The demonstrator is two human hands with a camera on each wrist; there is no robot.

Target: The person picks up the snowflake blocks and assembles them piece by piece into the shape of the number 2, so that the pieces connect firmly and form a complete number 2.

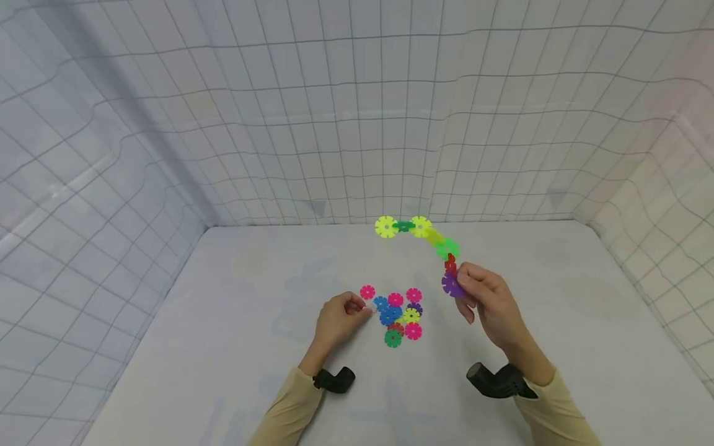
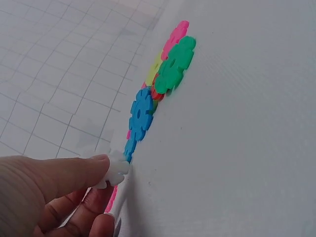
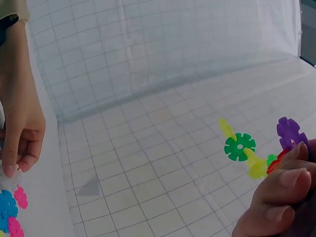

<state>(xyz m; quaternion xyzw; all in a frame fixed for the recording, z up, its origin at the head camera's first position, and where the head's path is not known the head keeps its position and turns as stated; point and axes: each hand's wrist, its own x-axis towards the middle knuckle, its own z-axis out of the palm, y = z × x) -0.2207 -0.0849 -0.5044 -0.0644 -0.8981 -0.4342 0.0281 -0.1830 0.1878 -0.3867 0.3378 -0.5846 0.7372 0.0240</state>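
My left hand [image 1: 338, 320] pinches a white notched disc [image 2: 116, 170] between thumb and fingers, at the left side of a pile of flower-shaped discs. In that pile lie blue discs [image 1: 390, 314], pink discs [image 1: 413, 331], a green disc [image 1: 393, 338], a red one and yellow ones. Off to the right, my right hand [image 1: 493, 305] holds a purple disc [image 1: 452, 284] at the end of a linked chain. From there the chain curves up and left through a red disc [image 1: 450, 265], a light green disc [image 1: 448, 248] and several yellow and green ones.
A white table surface [image 1: 240, 347] lies under both hands. White curtains with a grid pattern [image 1: 346, 124] stand behind it and at both sides. Black wrist mounts [image 1: 334, 380] sit on both forearms, over beige sleeves.
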